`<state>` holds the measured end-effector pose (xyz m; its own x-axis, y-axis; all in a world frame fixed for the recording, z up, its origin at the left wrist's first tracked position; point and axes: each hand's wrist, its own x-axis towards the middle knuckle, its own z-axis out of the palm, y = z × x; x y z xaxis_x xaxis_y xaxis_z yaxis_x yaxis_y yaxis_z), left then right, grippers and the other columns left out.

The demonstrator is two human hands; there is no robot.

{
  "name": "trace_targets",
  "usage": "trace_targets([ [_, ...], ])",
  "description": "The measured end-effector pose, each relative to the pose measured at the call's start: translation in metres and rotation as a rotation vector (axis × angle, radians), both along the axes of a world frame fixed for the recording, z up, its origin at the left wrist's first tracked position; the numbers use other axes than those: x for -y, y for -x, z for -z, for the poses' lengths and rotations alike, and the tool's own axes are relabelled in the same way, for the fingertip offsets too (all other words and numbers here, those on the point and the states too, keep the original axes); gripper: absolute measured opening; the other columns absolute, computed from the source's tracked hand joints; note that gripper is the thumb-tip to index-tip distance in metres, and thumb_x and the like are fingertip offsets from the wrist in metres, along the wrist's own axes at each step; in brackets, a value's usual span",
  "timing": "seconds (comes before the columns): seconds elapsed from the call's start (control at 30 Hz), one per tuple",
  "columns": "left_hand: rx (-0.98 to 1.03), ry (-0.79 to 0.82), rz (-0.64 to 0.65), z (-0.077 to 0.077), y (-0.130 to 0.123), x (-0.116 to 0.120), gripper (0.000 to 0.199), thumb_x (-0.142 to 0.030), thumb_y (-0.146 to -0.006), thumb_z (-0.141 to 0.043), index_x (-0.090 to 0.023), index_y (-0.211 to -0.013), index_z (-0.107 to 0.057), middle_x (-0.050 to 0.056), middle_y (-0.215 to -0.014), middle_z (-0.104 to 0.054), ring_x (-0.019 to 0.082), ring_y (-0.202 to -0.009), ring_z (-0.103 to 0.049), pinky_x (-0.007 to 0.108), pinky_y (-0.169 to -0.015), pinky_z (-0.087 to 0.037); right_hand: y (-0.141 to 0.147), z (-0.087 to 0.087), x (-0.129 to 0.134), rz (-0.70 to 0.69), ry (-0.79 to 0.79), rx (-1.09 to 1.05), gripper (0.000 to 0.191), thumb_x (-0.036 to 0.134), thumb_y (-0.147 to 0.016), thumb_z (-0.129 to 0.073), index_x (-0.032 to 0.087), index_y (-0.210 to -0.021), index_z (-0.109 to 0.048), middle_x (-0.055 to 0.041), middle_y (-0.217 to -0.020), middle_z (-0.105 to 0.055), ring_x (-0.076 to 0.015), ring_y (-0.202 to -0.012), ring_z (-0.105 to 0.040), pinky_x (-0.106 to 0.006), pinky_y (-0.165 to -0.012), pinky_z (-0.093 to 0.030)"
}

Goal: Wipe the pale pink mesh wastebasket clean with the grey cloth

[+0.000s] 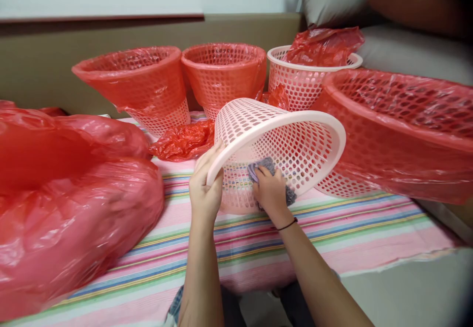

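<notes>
A pale pink perforated plastic wastebasket (246,122) lies tilted on its side, its open mouth facing me. My left hand (207,181) grips its rim at the left, fingers on the outside and thumb at the edge. Inside the mouth, my right hand (271,189) is closed on a grey-purple cloth (264,167) pressed against the basket's lower inner wall. Part of the cloth hangs out below the palm. A dark band circles my right wrist. Under the basket lies a striped cloth cover (251,248).
Red-bagged baskets stand at the back left (148,81), back middle (225,71) and right (391,130). Another pale basket (295,83) has a crumpled red bag (325,46) in its top. A bulging red plastic bag (74,209) fills the left. Behind the basket lies a crumpled red bag (185,140).
</notes>
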<state>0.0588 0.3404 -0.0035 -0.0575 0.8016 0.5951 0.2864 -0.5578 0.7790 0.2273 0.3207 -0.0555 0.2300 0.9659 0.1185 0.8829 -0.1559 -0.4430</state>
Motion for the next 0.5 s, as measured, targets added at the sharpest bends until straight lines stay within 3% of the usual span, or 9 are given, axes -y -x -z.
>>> trace_targets([
  [0.13,0.011,-0.029,0.05,-0.001,-0.001,-0.002,0.036,-0.02,-0.085,-0.06,-0.028,-0.117,-0.073,0.004,-0.126,-0.069,0.026,-0.12,-0.061,0.043,-0.109,-0.043,0.014,0.003,0.001,-0.178,-0.032,-0.179,0.046,0.014,-0.084,-0.044,0.015,-0.122,-0.069,-0.0088,-0.137,-0.063,-0.0267,-0.118,-0.055,-0.042,-0.107,-0.036],
  [0.27,0.015,-0.054,0.063,-0.002,0.0,-0.002,0.043,-0.016,-0.083,-0.057,-0.028,-0.122,-0.071,0.002,-0.128,-0.068,0.024,-0.12,-0.061,0.041,-0.109,-0.044,0.027,-0.002,0.003,-0.28,-0.061,-0.393,0.052,0.014,-0.081,-0.04,0.019,-0.125,-0.068,-0.0028,-0.124,-0.071,-0.0189,-0.106,-0.064,-0.031,-0.094,-0.048],
  [0.4,0.018,-0.037,0.026,-0.003,0.001,-0.002,0.037,-0.018,-0.081,-0.058,-0.025,-0.114,-0.074,0.004,-0.12,-0.071,0.025,-0.116,-0.063,0.043,-0.108,-0.045,0.026,-0.005,0.003,-0.243,-0.043,-0.814,0.049,0.023,-0.081,-0.04,0.019,-0.116,-0.073,-0.0022,-0.106,-0.076,-0.021,-0.088,-0.068,-0.031,-0.076,-0.053],
  [0.43,0.009,-0.033,0.025,-0.003,0.001,-0.002,0.036,-0.019,-0.082,-0.058,-0.025,-0.114,-0.074,0.005,-0.12,-0.071,0.026,-0.116,-0.063,0.044,-0.108,-0.045,0.023,-0.006,0.003,-0.214,-0.063,-0.841,0.049,0.024,-0.08,-0.041,0.019,-0.117,-0.072,-0.0028,-0.109,-0.075,-0.0219,-0.092,-0.068,-0.032,-0.079,-0.053],
  [0.5,-0.009,-0.023,0.026,-0.003,0.001,-0.002,0.035,-0.02,-0.082,-0.057,-0.024,-0.113,-0.074,0.005,-0.121,-0.071,0.027,-0.118,-0.062,0.045,-0.109,-0.044,0.013,-0.007,0.003,-0.135,-0.155,-0.683,0.052,0.023,-0.08,-0.043,0.017,-0.124,-0.069,-0.0054,-0.125,-0.07,-0.0244,-0.111,-0.063,-0.037,-0.096,-0.048],
])
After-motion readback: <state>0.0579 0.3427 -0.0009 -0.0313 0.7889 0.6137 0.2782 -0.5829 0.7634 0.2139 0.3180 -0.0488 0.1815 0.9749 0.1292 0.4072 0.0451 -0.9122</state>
